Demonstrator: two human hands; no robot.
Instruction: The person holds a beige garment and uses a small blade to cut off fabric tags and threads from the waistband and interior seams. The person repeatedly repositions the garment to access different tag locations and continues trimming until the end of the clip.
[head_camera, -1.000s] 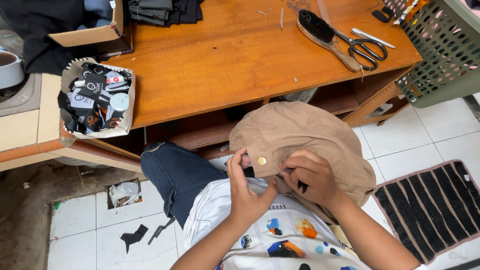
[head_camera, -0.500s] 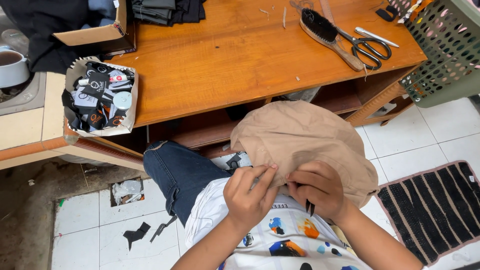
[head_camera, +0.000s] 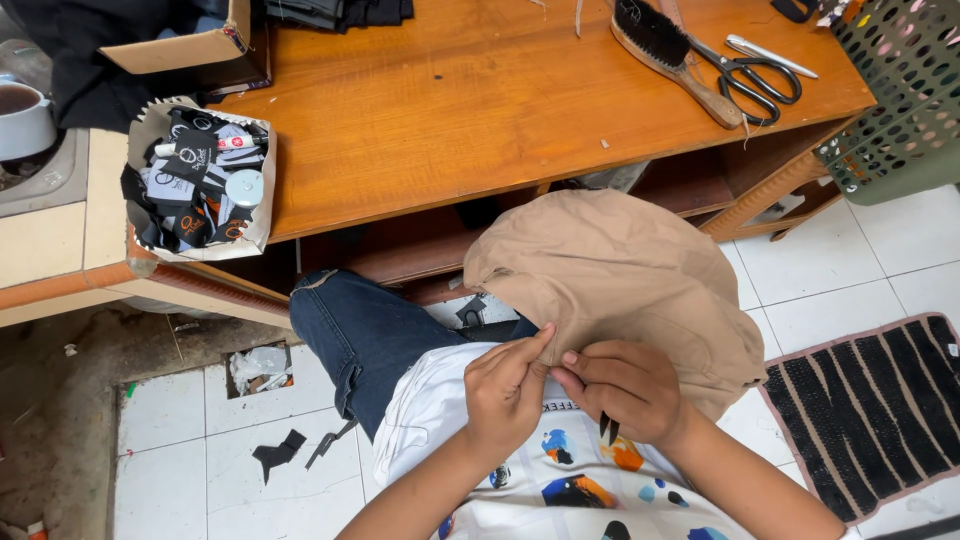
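Item: tan fabric cap (head_camera: 620, 285), draped over the lap, just below the wooden table (head_camera: 480, 100) edge.
Left hand (head_camera: 507, 395): fingertips pinched on the cap's near hem.
Right hand (head_camera: 625, 390): grasping the same hem beside it (a small dark tool shows under the palm; kind unclear).
Handling: judged light, soft, floppy; hold at the stitched edge.
Nearby: scissors (head_camera: 755, 72), brush (head_camera: 672, 55), box of labels (head_camera: 200, 180).
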